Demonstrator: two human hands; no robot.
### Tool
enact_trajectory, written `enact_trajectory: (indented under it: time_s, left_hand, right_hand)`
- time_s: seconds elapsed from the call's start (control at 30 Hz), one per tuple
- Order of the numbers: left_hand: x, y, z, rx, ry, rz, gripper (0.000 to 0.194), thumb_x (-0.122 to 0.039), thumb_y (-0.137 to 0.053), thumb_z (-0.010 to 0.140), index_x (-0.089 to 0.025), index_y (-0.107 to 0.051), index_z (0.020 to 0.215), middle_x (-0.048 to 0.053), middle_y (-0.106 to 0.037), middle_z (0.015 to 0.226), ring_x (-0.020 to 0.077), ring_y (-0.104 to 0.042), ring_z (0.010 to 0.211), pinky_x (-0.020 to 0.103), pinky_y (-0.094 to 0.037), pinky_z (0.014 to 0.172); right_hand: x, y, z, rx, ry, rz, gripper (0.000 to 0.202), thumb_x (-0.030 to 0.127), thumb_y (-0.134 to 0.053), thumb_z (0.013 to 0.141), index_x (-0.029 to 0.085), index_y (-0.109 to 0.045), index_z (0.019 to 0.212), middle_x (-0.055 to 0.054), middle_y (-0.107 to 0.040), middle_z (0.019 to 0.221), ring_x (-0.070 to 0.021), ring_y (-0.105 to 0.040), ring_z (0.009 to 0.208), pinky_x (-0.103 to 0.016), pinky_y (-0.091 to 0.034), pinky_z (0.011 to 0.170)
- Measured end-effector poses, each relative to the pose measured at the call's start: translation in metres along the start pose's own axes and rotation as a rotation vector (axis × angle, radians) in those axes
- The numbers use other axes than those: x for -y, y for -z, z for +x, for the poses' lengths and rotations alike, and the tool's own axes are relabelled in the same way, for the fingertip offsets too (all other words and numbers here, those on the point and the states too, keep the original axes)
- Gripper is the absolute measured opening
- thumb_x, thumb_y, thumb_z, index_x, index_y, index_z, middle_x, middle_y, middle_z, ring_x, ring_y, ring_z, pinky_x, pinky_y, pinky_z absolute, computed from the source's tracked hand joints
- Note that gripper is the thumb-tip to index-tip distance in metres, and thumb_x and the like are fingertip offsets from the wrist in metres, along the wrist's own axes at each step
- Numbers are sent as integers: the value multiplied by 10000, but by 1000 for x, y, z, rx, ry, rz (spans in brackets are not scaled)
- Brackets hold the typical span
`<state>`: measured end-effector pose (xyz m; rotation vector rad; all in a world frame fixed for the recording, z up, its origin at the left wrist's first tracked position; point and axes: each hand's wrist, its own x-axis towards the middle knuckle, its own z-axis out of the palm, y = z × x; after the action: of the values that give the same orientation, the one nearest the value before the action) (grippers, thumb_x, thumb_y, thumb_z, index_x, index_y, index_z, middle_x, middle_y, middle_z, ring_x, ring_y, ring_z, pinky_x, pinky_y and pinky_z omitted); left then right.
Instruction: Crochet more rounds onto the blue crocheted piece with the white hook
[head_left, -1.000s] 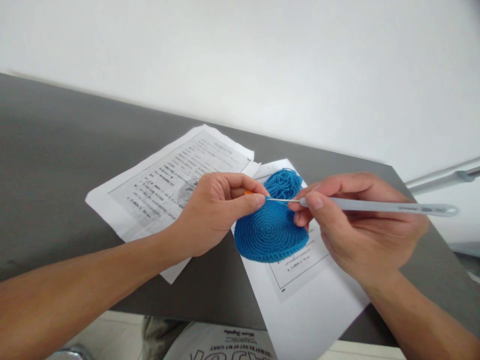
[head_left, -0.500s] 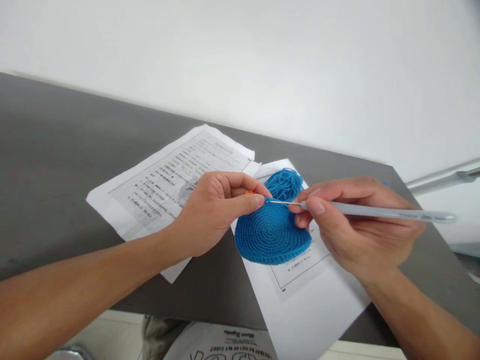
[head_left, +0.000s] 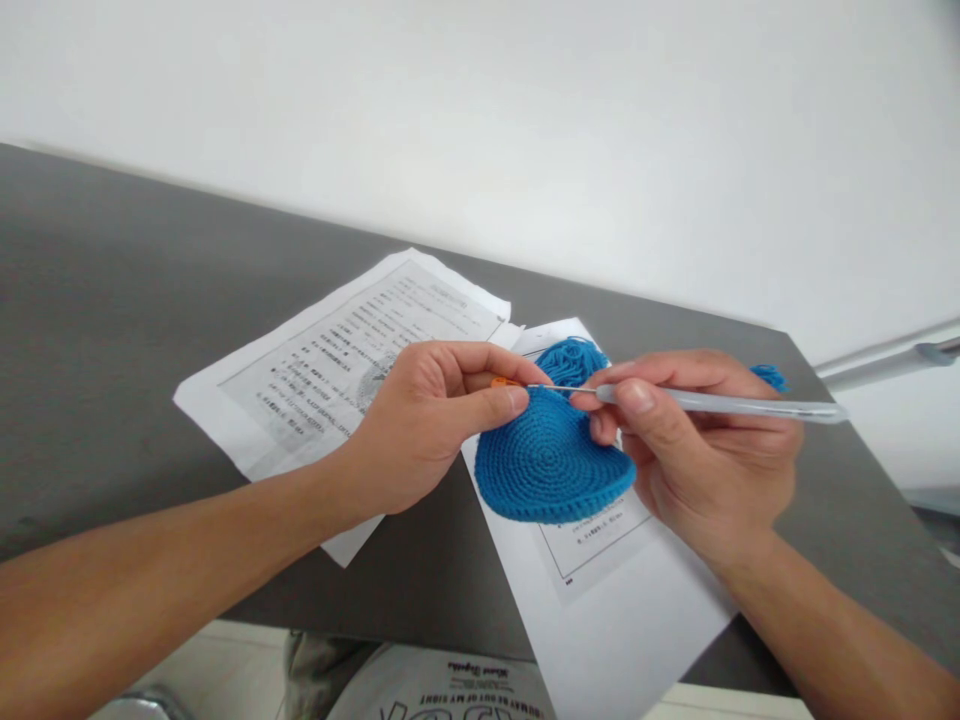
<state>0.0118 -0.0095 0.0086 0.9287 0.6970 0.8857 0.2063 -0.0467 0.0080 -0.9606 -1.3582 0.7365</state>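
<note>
Right hand (head_left: 709, 450) and gripped hook (head_left: 724, 402) have moved leftward, left hand (head_left: 424, 425) pinching a blue, ringed, curl-edged crochet disc (head_left: 549, 462).

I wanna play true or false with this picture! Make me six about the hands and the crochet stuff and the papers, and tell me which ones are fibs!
1. The left hand is pinching the edge of a crochet piece. True.
2. The crochet piece is yellow. False: it is blue.
3. The right hand is holding a crochet hook with a pale handle. True.
4. Both papers are blank. False: the left sheet and the right sheet both have printing.
5. A small orange thing shows by the left hand. True.
6. The sheets lie on a white surface. False: they lie on a dark grey table.
</note>
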Motion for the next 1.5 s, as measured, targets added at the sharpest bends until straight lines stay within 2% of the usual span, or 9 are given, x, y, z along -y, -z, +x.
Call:
enact_trajectory:
  time_s: [0.17,0.3,0.37,0.5,0.67,0.9,1.17,1.33,1.5]
  left_hand:
    - [2,2,1,74,-39,-35,142,-173,-827,805,-157,-814,946,50,-794,887,136,-694,772,231,-532,717]
    - [3,4,1,96,-71,4,193,-180,-808,833,-166,-793,1024,40,-782,846,119,-667,684,218,-510,644]
    - [4,4,1,97,-96,17,203,-182,-807,839,-174,-784,1041,31,-776,836,111,-657,668,212,-503,632]
    - [4,5,1,100,-129,36,206,-178,-810,845,-182,-772,1048,25,-776,838,107,-662,688,205,-509,652]
    - [3,4,1,86,-128,113,231,-190,-813,853,-185,-749,1075,13,-780,835,98,-668,686,189,-511,651]
    - [2,1,-1,45,-117,179,372,-184,-822,839,-196,-685,1185,7,-790,844,119,-693,717,208,-544,688]
    - [2,11,6,186,-44,-2,426,-72,-753,711,-154,-698,1126,48,-768,871,161,-689,743,269,-538,694]
    - [3,16,12,135,-55,81,315,-152,-814,752,-153,-733,1057,35,-739,819,128,-636,669,230,-478,598]
    - [4,25,16,188,-71,95,247,-241,-894,772,-163,-780,976,20,-724,760,98,-601,615,195,-438,535]
  right_hand:
    - [-2,-1,-1,-24,54,-67,120,196,-810,880,294,-841,942,-26,-813,818,-175,-701,658,-332,-586,588]
    - [-6,-2,0,-12,149,-155,172,215,-813,877,333,-849,997,-45,-804,1058,-239,-735,1012,-402,-626,835]
    - [-7,-2,-1,8,105,-155,163,262,-808,887,340,-846,1025,-53,-785,1139,-255,-722,1101,-420,-626,896]
    - [-9,-2,-3,39,-42,-68,149,332,-798,904,369,-839,1042,-28,-828,1073,-240,-765,1013,-414,-637,883]
    - [-9,-5,-4,25,-107,29,116,337,-802,903,361,-846,1007,-12,-839,1020,-213,-765,943,-369,-623,802]
    - [-12,-7,-6,21,-104,55,159,269,-824,883,370,-848,1004,-1,-825,1017,-182,-739,911,-326,-588,760]
    - [-6,-2,-3,32,-102,12,161,280,-866,834,342,-858,982,-32,-813,1026,-205,-718,938,-325,-572,720]
    - [-4,-1,-1,45,-103,-11,176,266,-844,856,355,-855,1008,-32,-774,1035,-191,-696,893,-309,-540,668]
    - [-5,-2,1,52,-77,-7,198,244,-840,859,359,-855,1019,-38,-760,1016,-195,-675,904,-312,-525,672]
